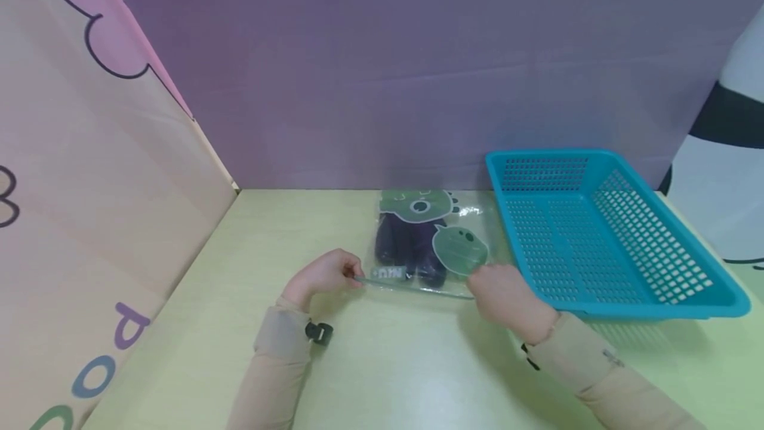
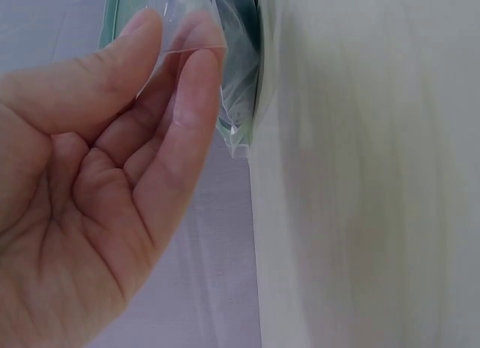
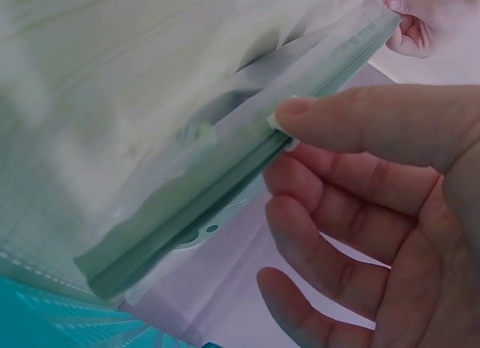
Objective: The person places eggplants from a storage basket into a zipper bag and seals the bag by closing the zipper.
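A clear zip bag (image 1: 426,244) with green cartoon prints lies on the table, its zip edge raised toward me. Dark purple contents (image 1: 396,244) show through the plastic; their kind is unclear. At the near left corner, my left hand (image 1: 331,272) pinches the bag's edge between thumb and fingers. My right hand (image 1: 507,297) is at the zip's right part in the head view. Up close in the right wrist view, its thumb and index finger pinch a small white slider (image 3: 282,127) on the green zip strip (image 3: 187,209). The other right fingers curl loosely below.
Just right of the bag stands a turquoise plastic basket (image 1: 561,244) with perforated walls. A purple cloth backdrop (image 1: 382,71) rises behind the pale table (image 1: 388,363), and a printed panel (image 1: 89,171) borders it on the left.
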The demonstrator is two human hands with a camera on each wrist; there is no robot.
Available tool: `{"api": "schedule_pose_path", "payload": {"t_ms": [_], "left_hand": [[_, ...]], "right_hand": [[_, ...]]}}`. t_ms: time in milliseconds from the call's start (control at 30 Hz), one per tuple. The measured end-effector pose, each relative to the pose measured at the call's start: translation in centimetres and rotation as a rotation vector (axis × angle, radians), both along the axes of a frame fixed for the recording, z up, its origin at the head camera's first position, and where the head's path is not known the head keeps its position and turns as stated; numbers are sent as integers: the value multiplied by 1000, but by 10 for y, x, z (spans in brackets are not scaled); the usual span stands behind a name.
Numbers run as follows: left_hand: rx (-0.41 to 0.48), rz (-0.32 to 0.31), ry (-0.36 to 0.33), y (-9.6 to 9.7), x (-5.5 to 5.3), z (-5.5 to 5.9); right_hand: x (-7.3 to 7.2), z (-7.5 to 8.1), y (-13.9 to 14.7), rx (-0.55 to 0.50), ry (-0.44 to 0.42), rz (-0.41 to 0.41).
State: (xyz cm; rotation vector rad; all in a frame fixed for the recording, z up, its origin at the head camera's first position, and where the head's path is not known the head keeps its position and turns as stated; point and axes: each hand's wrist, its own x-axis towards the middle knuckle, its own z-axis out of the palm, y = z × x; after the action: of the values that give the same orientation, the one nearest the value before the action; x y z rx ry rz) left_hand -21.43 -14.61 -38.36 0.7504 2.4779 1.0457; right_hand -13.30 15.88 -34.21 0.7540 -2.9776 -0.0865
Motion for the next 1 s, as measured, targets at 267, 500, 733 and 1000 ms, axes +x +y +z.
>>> {"api": "schedule_pose_path", "payload": {"t_ms": [267, 500, 733, 1000], "left_hand": [[-11, -15, 22, 0, -1, 0], [-7, -12, 5, 0, -1, 0], [-10, -12, -11, -1, -1, -1], [-13, -17, -8, -1, -1, -1]], "right_hand": [[1, -2, 3, 24, 30, 5], [2, -2, 5, 27, 28, 5], [2, -3, 7, 27, 46, 13], [2, -4, 8, 55, 61, 20]]}}
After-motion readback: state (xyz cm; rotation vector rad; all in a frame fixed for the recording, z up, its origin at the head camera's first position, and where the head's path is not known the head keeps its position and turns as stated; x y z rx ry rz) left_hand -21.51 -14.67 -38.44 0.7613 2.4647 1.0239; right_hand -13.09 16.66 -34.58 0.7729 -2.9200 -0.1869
